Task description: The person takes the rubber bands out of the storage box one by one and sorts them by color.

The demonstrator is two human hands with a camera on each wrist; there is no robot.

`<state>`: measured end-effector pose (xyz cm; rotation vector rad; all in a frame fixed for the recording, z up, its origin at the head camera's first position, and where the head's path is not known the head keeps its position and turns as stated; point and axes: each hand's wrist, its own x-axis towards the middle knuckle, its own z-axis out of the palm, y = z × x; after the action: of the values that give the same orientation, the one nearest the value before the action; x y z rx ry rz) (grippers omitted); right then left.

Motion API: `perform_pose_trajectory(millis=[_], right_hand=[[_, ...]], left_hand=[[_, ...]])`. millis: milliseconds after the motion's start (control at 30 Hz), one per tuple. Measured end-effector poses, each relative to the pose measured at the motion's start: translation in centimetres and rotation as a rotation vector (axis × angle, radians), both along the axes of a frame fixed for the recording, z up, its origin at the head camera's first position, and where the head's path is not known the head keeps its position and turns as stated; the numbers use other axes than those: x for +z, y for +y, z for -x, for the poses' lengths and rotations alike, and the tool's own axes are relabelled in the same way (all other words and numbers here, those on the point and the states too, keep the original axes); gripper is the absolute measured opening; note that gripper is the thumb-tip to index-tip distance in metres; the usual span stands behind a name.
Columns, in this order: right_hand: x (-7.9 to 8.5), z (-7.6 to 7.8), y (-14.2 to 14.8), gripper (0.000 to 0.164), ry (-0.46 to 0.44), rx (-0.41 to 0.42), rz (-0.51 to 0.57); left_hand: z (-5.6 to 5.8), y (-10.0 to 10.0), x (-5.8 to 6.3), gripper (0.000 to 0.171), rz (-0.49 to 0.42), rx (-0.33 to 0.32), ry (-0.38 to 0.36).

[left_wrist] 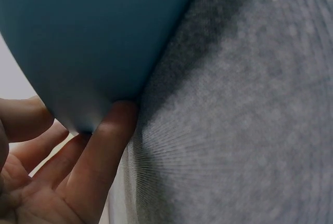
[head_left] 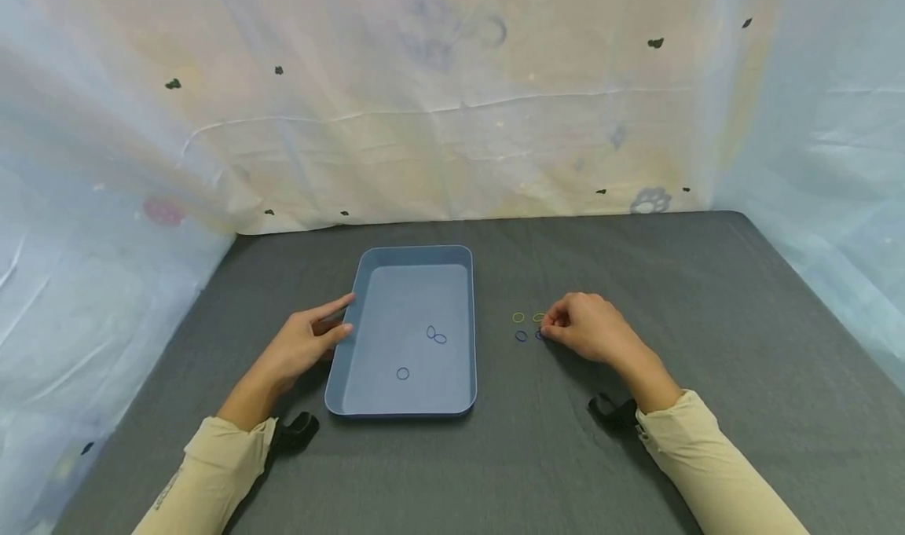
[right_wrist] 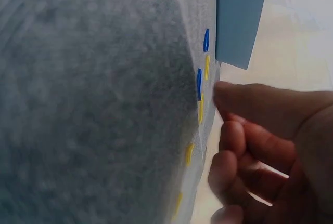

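My left hand (head_left: 300,346) holds the blue tray (head_left: 403,410) at its left side, with the thumb at the rim and fingers against the outer wall. Inside the tray lie three thin dark blue bands, two touching and one apart. Right of the tray, my right hand (head_left: 590,327) is low over small bands on the cloth, fingers bent and thumb pointing at them. A blue band (right_wrist: 199,84) lies just off the thumb tip, beside a yellow band (right_wrist: 201,109). Another blue band (right_wrist: 206,41) and yellow band (right_wrist: 207,68) lie nearer the tray. Nothing shows between the right fingers.
More yellow bands (right_wrist: 189,154) appear in the right wrist view, hidden behind the hand in the head view. Grey cloth (head_left: 537,456) covers the table. Pale patterned curtains (head_left: 452,158) hang behind it and at both sides. Dark straps (head_left: 611,411) sit by both cuffs.
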<state>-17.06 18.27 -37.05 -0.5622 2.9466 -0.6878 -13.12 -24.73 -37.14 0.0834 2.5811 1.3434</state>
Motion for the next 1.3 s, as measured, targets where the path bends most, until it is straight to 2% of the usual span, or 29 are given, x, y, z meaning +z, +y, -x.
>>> perform_pose_trajectory(millis=[200,400,533,767,1133,1300], right_hand=[[1.6,-0.9,-1.2,0.006,0.034,0.023,0.003],[4.0,-2.0,-4.0,0.005,0.071,0.126,0.053],[4.8,-2.5,-5.7,0.005,0.087,0.173,0.085],[4.6,-1.9,-8.6,0.006,0.058,0.224,0.084],[3.9,-0.8,-11.4,0.006,0.027,0.241,0.044],[3.0,-0.3,-12.0,0.007,0.02,0.235,0.016]], left_hand=[[0.1,0.0,0.1,0.062,-0.019,-0.014,0.004],[0.0,-0.1,0.1,0.062,-0.026,-0.013,0.013],[0.2,0.1,0.1,0.063,-0.03,-0.024,0.014],[0.3,0.0,0.1,0.061,-0.021,-0.022,0.021],[0.2,-0.3,0.0,0.062,-0.033,-0.015,0.004],[0.3,-0.3,-0.2,0.061,-0.051,-0.022,0.007]])
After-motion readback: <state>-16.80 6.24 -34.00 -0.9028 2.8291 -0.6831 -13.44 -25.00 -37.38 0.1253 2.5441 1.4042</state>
